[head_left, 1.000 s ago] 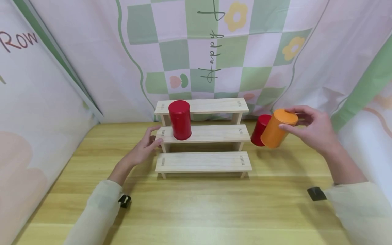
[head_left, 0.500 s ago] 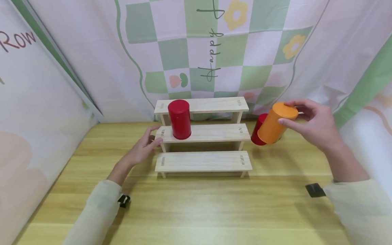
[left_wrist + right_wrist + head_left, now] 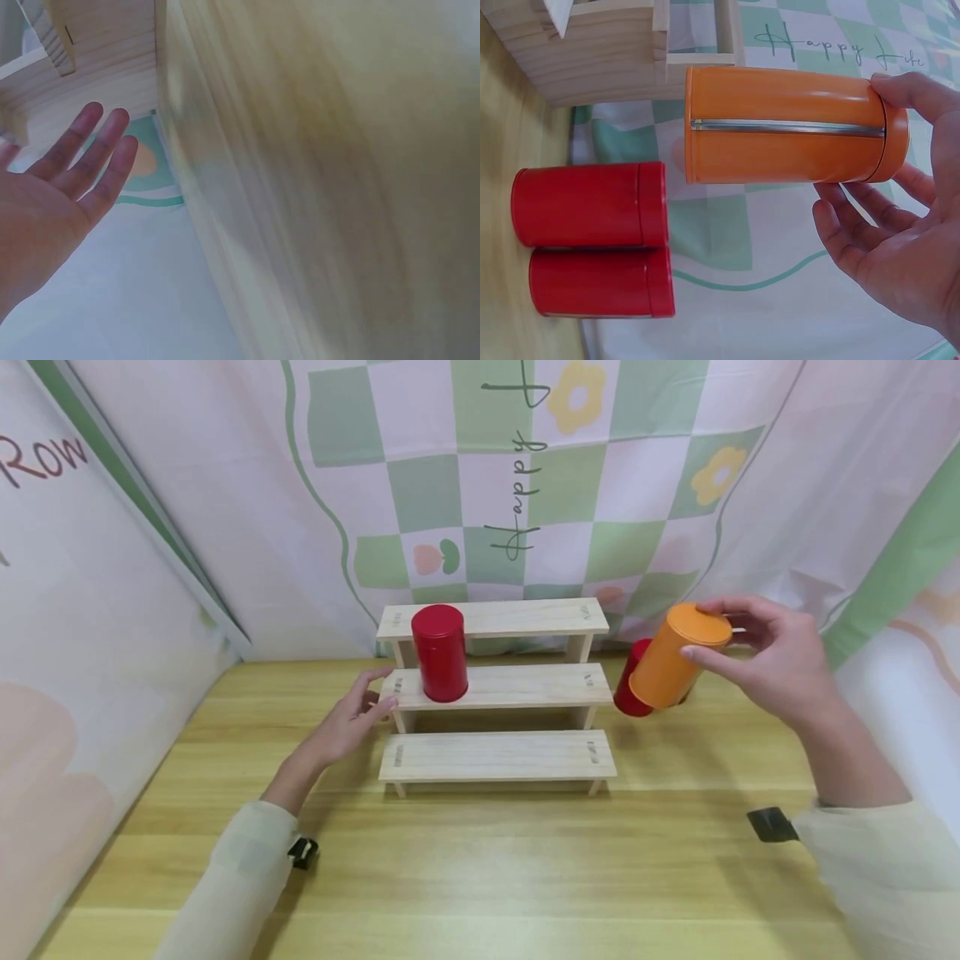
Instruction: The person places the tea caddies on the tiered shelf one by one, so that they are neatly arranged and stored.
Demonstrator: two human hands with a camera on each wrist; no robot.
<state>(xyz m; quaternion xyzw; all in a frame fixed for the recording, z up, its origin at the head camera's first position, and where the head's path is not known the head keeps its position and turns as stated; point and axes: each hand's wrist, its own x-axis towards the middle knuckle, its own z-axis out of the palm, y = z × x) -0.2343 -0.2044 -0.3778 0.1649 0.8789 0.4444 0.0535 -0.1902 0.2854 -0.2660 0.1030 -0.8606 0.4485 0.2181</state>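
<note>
My right hand (image 3: 783, 656) grips an orange tin (image 3: 671, 664) by its lidded top, thumb in front and fingers behind. The tin hangs tilted above the table, its bottom end towards the stand; its side seam shows in the right wrist view. Behind it stands a red tin (image 3: 632, 685). The right wrist view shows a pair of these, the red tin (image 3: 589, 204) and another red tin (image 3: 600, 283), side by side. My left hand (image 3: 341, 727) holds the left end of a three-step wooden stand (image 3: 540, 685) between thumb and index finger; its other fingers (image 3: 94, 161) extend loosely.
On the left part of the middle step stands one more red tin (image 3: 440, 653), upright. The wood-grain table (image 3: 480, 868) extends in front of the stand. A patterned curtain (image 3: 517, 485) hangs close behind, with further cloth at both sides.
My right hand has raised the orange tin slightly and tilted it more, its bottom end shifting a little left. My left hand and the stand have stayed put.
</note>
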